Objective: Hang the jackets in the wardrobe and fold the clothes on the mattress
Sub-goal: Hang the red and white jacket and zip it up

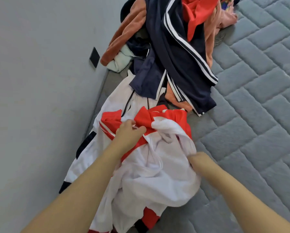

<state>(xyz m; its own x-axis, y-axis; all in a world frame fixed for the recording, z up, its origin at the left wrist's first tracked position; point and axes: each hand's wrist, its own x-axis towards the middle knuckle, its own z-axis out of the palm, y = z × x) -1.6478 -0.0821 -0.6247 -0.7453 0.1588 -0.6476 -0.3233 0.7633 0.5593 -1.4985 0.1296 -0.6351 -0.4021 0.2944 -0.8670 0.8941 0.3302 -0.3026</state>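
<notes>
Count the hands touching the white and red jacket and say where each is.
2. The left hand pinches the white and red jacket at a red fold near its top; the right hand is tucked into the white fabric at its right edge, fingers hidden.

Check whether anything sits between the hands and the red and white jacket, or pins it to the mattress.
Nothing lies between them: the left hand already pinches the red and white jacket near its red collar area, and the right hand is tucked into its white fabric. At the far end, the navy striped garment overlaps the jacket's edge.
</notes>
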